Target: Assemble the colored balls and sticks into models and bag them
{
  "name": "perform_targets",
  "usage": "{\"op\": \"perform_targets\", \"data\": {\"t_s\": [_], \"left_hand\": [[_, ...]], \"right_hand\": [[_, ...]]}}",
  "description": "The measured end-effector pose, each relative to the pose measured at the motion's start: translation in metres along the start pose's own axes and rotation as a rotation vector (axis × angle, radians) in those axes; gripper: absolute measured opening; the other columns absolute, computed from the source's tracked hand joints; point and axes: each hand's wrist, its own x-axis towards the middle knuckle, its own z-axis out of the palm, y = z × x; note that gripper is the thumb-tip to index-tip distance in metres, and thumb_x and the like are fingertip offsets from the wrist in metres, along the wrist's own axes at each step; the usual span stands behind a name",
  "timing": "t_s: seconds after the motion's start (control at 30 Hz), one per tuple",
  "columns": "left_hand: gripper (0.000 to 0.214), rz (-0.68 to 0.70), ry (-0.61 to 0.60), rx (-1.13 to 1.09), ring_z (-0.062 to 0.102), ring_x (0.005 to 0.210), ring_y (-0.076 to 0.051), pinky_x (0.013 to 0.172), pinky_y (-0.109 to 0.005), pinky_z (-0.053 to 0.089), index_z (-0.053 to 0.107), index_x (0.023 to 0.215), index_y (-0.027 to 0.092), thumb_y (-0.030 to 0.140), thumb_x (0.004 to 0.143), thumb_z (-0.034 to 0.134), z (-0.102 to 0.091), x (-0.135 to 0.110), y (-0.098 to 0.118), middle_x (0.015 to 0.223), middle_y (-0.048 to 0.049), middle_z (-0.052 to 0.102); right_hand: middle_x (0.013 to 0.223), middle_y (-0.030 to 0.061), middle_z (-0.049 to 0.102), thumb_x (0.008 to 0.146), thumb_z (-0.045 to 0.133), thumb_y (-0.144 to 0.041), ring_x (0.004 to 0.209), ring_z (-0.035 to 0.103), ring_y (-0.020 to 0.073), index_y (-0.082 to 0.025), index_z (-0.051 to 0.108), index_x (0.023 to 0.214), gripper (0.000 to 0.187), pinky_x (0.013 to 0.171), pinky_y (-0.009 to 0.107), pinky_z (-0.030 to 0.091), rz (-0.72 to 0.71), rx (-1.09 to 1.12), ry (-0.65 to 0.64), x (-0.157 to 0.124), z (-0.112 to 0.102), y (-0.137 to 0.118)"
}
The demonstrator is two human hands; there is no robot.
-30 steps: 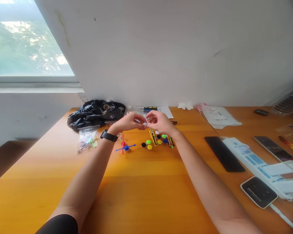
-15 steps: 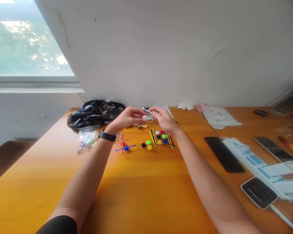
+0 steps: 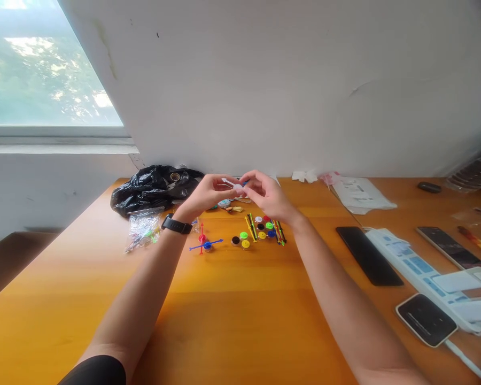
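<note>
Above the far part of the table, my left hand [image 3: 209, 193] and my right hand [image 3: 266, 195] meet with their fingers closed around a small white spinner [image 3: 238, 187]. Its white arrow points up and to the left; the round base is partly hidden by my fingertips. Below my hands lie a blue arrow spinner [image 3: 207, 245] and a red arrow spinner [image 3: 201, 237], side by side. To their right are a black disc [image 3: 235, 240], a yellow disc [image 3: 246, 244] and a green disc [image 3: 243, 235]. More coloured discs and loose yellow and black arrows [image 3: 250, 228] lie beyond.
A black plastic bag [image 3: 152, 187] and a clear bag of coloured parts [image 3: 144, 227] sit on the left. On the right are a black phone [image 3: 367, 254], a power strip [image 3: 417, 267], a charging pad [image 3: 426, 319] and a white package [image 3: 361, 192]. A wall stands behind.
My hands have come closer together, with the right fingers now on the white spinner. Its arrow has come into view, pointing left. The parts on the table have not moved.
</note>
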Motion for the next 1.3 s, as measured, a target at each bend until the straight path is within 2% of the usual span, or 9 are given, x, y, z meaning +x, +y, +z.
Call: {"op": "perform_targets", "data": {"t_s": [0.13,0.3,0.47,0.77,1.0,1.13,1.3], "left_hand": [[0.043,0.051,0.071,0.059,0.078,0.094,-0.023,0.083,-0.032,0.062,0.081,0.107,0.013,0.047,0.083,0.089,-0.001,0.001,0.000,0.103,-0.0129,0.082],[0.041,0.074,0.053,0.102,0.078,0.095,-0.024,0.085,-0.034,0.063,0.082,0.108,0.013,0.048,0.087,0.084,-0.002,0.000,0.003,0.103,-0.0130,0.082],[0.039,0.079,0.025,0.097,0.078,0.100,-0.024,0.088,-0.032,0.063,0.081,0.112,0.014,0.046,0.090,0.082,-0.003,-0.001,0.004,0.106,-0.0129,0.082],[0.035,0.118,0.052,0.112,0.077,0.091,-0.021,0.086,-0.034,0.064,0.082,0.105,0.013,0.044,0.090,0.081,0.001,0.001,0.007,0.098,-0.0117,0.081],[0.030,0.196,0.157,0.122,0.074,0.080,-0.017,0.076,-0.030,0.063,0.082,0.101,0.016,0.042,0.088,0.083,0.002,0.001,0.013,0.093,-0.0091,0.079],[0.024,0.232,0.180,0.144,0.073,0.076,-0.017,0.072,-0.029,0.062,0.081,0.095,0.015,0.037,0.085,0.084,0.004,-0.001,0.016,0.088,-0.0073,0.079],[0.016,0.283,0.171,0.205,0.074,0.083,-0.019,0.074,-0.029,0.060,0.080,0.092,0.015,0.029,0.085,0.079,0.013,-0.002,0.017,0.089,-0.0069,0.079]], "right_hand": [[0.094,0.0029,0.072,0.100,0.060,-0.033,0.091,0.069,0.0198,-0.024,0.060,0.116,0.018,0.084,0.033,0.054,-0.046,-0.029,0.005,0.000,0.000,0.000],[0.090,0.0021,0.070,0.102,0.059,-0.035,0.084,0.066,0.0190,-0.023,0.063,0.116,0.019,0.076,0.031,0.051,-0.106,-0.093,0.058,-0.001,0.002,-0.006],[0.091,0.0021,0.069,0.102,0.057,-0.038,0.081,0.063,0.0185,-0.024,0.063,0.116,0.020,0.074,0.031,0.049,-0.085,-0.124,0.059,-0.002,0.003,-0.012],[0.092,0.0028,0.069,0.102,0.056,-0.040,0.081,0.063,0.0190,-0.023,0.062,0.115,0.021,0.072,0.032,0.049,-0.100,-0.120,0.097,-0.001,0.006,-0.012],[0.108,0.0055,0.068,0.105,0.057,-0.042,0.099,0.065,0.0217,-0.025,0.063,0.116,0.021,0.087,0.035,0.051,-0.165,-0.211,0.296,0.000,0.011,-0.019],[0.113,0.0059,0.070,0.107,0.056,-0.044,0.103,0.067,0.0223,-0.026,0.063,0.118,0.023,0.092,0.037,0.053,-0.177,-0.191,0.276,-0.002,0.015,-0.027],[0.116,0.0064,0.070,0.109,0.054,-0.048,0.111,0.066,0.0233,-0.027,0.062,0.120,0.026,0.099,0.038,0.053,-0.210,-0.162,0.226,-0.004,0.021,-0.034]]}}
